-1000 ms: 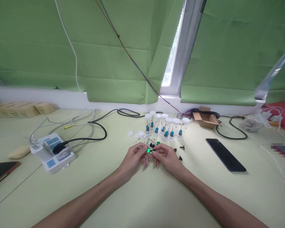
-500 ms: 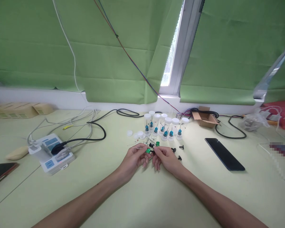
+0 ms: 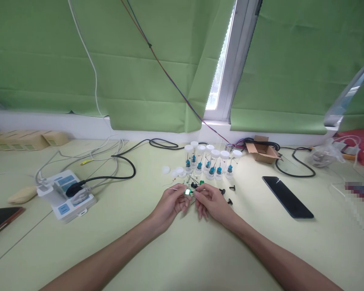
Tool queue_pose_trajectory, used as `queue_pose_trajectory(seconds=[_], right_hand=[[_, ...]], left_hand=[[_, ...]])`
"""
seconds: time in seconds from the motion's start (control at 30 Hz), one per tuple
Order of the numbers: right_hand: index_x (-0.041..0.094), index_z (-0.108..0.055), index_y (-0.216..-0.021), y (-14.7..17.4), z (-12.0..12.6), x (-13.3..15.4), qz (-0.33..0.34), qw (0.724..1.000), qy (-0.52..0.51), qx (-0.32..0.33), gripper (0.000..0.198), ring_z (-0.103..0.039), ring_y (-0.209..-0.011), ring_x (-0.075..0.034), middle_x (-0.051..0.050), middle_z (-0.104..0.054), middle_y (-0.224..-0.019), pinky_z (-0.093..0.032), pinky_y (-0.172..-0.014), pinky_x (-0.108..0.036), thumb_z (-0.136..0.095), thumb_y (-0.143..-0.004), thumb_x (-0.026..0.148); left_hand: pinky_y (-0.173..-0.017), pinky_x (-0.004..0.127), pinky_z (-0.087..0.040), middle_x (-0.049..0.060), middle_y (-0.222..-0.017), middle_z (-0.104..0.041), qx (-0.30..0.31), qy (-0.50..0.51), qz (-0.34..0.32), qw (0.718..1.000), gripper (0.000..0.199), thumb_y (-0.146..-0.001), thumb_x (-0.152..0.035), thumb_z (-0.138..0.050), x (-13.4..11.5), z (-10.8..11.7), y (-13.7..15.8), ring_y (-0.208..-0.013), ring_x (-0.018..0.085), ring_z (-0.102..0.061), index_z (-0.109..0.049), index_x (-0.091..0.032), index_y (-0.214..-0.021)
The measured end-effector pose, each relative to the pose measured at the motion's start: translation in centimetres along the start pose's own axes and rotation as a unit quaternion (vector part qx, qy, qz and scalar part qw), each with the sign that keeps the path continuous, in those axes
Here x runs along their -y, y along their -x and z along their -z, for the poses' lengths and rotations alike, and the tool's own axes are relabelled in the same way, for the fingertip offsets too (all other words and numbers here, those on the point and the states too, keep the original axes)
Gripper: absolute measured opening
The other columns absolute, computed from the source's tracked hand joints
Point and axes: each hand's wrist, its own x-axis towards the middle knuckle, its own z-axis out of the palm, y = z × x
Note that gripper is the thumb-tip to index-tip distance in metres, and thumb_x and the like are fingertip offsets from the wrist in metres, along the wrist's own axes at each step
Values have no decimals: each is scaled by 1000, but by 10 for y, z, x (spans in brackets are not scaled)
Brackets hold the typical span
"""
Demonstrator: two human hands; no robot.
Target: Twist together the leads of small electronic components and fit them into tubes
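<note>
Pinched between the thumb and fingers of my left hand [image 3: 170, 204] is a small green part [image 3: 187, 192] with a bright, shiny face. A thin metal rod [image 3: 172, 188] sticks out leftward past these fingers. My right hand [image 3: 211, 199] closes its fingertips on a small black piece [image 3: 192, 192] that meets the green part's right side; most of it is hidden. Just behind the hands lie another green part [image 3: 202, 182], black pieces [image 3: 194, 185] and thin metal rods. Black T-shaped pieces [image 3: 232, 188] lie to the right of my right hand.
Several clear tubes with white caps [image 3: 215, 153] and blue parts inside stand behind the hands. Loose white caps [image 3: 166, 170] lie to their left. A power strip [image 3: 69, 196] with cables is on the left, a phone [image 3: 286, 197] on the right, and a cardboard box [image 3: 263, 152] behind.
The green part in my left hand has turned and its face shines brightly. My right fingertips have shifted slightly over the black piece, covering more of the green part behind.
</note>
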Motion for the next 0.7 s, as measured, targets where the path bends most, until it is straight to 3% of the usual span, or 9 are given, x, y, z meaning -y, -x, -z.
queue_pose_trajectory(seconds=[0.13,0.5,0.7], right_hand=[[18,-51,-76,0,0,1,-8,1000,27,-1,39,-53,-34,-9,5,-57,-54,-30,-27,-16,-55,-87,55],[16,-54,-69,-3,0,-4,-37,998,43,10,51,-51,-30,-9,4,-54,-45,-27,-25,-15,-43,-90,62],[20,-51,-87,-2,-1,-2,-22,1000,22,2,37,-57,-36,-11,6,-57,-56,-30,-26,-16,-53,-87,57]], left_hand=[[-43,17,-39,4,-66,-62,14,-7,5,1000,21,-83,-32,-68,1,1,1,-51,9,-52,-60,-13,-83],[-43,18,-38,4,-66,-64,35,-10,12,999,22,-84,-34,-67,0,1,0,-50,9,-52,-59,-14,-80],[-43,17,-38,3,-65,-62,16,-5,14,1000,18,-83,-30,-68,-1,0,1,-51,8,-51,-61,-13,-82]])
